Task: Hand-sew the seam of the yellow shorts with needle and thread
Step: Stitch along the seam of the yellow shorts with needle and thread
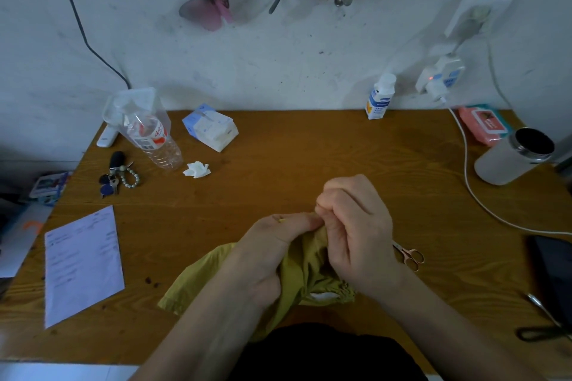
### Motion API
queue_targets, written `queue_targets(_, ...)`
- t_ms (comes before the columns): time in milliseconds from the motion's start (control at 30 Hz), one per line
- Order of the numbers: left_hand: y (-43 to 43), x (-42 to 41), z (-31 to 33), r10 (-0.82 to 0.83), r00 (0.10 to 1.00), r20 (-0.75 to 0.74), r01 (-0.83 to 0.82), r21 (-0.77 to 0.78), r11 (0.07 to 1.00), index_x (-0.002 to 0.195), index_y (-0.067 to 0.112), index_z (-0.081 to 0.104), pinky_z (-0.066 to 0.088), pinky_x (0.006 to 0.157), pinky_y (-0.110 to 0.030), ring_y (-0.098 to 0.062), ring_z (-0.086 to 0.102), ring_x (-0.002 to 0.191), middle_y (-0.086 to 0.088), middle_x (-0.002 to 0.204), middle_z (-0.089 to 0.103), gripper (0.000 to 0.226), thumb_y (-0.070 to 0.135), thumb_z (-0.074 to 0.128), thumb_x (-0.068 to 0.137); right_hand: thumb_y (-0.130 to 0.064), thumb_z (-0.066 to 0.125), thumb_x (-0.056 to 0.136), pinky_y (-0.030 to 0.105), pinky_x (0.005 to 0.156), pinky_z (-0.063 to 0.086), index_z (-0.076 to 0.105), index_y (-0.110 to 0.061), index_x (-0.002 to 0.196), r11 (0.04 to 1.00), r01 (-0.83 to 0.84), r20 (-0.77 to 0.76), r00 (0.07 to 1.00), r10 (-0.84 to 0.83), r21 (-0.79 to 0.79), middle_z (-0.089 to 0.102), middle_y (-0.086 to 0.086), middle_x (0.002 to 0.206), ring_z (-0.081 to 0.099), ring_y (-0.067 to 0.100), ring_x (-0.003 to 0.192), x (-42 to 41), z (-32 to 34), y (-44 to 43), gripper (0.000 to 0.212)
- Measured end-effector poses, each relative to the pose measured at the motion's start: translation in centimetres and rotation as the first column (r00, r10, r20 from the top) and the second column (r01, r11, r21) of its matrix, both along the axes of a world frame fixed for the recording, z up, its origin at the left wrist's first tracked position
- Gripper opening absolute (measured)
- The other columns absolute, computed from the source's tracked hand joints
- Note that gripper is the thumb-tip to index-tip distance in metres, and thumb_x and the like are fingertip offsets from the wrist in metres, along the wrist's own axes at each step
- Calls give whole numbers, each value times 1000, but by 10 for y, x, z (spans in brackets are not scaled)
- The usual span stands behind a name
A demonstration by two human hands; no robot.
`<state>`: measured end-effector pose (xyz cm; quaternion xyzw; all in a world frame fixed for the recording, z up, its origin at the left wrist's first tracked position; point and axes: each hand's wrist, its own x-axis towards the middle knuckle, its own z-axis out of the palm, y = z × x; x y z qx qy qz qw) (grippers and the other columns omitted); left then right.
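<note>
The yellow shorts (198, 284) lie bunched at the near edge of the wooden table (309, 148), partly under my arms. My left hand (272, 244) grips a raised fold of the fabric, thumb and forefinger stretched along its top edge. My right hand (356, 226) is curled in a fist just right of it, fingertips pinched together at the fold's top; the needle and thread are too small to make out. Small rose-gold scissors (410, 255) lie on the table just right of my right hand.
A sheet of paper (82, 266) lies at the left. Keys with beads (119, 178), a plastic bottle (154, 136), a tissue pack (212, 127) and a crumpled tissue (197, 169) sit at the back left. A tumbler (513, 158), a white cable (470, 182) and a phone (554, 275) are at the right.
</note>
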<state>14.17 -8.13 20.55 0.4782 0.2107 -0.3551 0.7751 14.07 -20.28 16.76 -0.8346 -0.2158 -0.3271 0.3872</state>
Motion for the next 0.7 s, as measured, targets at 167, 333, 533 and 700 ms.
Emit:
queue_targets(167,1,1,-4,55,998,-32,-57,-37,998,62,-4,69,57,50,-28,-24,65,49,-18,59,66,22,1,60,82,-5,49,88,25,63,41,62,0,75,1000,26,-18,999,-26,17,58,11,78,48,14,74,3,-8,0,20)
queue_targets(333,2,-1,-8,105,992,67,-107,26,994,79,-5,71,58,54,-30,-26,69,57,-19,65,68,15,2,59,86,-9,44,92,24,65,40,59,-3,78,1000,-8,-162,987,7,-7,55,7,80,47,13,76,5,-10,0,21)
queue_targets(533,0,-1,-13,-22,998,59,20,33,999,51,11,73,56,58,-25,-14,66,52,-4,58,68,42,11,55,89,0,41,86,19,66,32,55,-3,67,1000,-17,-20,1000,17,18,54,10,73,42,13,73,5,-3,2,23)
queue_targets(700,3,0,-16,-68,996,56,71,-46,996,49,15,73,54,50,-19,-10,65,47,0,52,67,49,12,48,91,3,42,83,18,67,30,55,-4,66,1000,-14,40,999,14,9,55,10,71,41,14,73,7,0,4,22)
